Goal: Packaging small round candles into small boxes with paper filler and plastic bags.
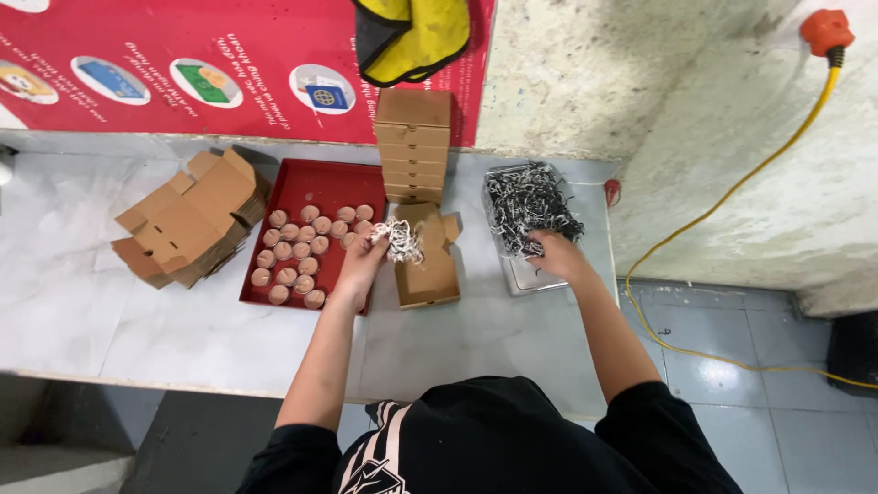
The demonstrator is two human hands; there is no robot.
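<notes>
My left hand (363, 263) holds a wad of shredded paper (401, 240) over an open small cardboard box (426, 273) on the white counter. My right hand (555, 255) reaches into a clear tray (529, 277) of dark and white shredded paper (530, 203) and grips some of it. A red tray (320, 183) left of the box holds several small round brown pieces (304, 249).
A stack of closed small cardboard boxes (414, 144) stands behind the open one. A pile of flat unfolded boxes (190, 220) lies at the left. A yellow cable (732, 197) runs down the wall to the tiled floor at right. A yellow and black bag (410, 35) hangs above.
</notes>
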